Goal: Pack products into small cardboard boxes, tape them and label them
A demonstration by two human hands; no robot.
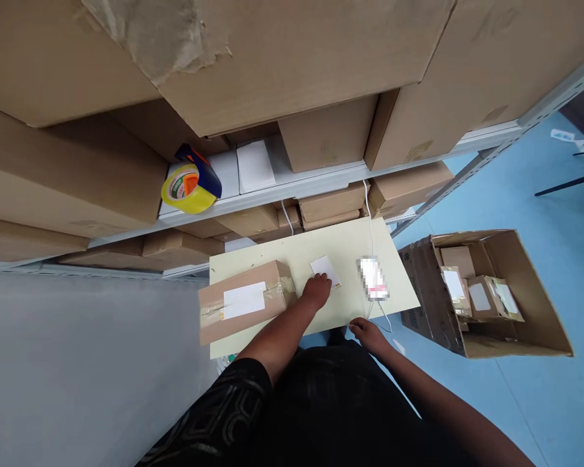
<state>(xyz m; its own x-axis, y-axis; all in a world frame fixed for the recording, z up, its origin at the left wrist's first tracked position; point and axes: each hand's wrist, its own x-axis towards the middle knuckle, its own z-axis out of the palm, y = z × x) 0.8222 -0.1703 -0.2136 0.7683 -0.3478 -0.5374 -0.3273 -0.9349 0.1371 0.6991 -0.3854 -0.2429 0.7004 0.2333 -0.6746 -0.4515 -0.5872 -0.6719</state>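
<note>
My left hand point(317, 290) reaches across the pale board. Its closed fingers are on the near edge of a white paper slip point(323, 264). To the left lies a long taped cardboard box point(246, 301) with a white label point(244, 300) on top. My right hand point(367, 333) is low at the board's near edge, its fingers curled together; whatever is in them, if anything, is hidden. Just beyond it a pixelated white and pink object point(372, 279) lies on the board, with a white cable beside it.
The board point(399, 285) stands before a metal shelf point(321, 178) packed with cartons. A yellow tape roll in a dispenser point(189, 188) and white papers point(255, 165) sit on the shelf. An open carton point(545, 298) with several labelled boxes stands on the blue floor at right.
</note>
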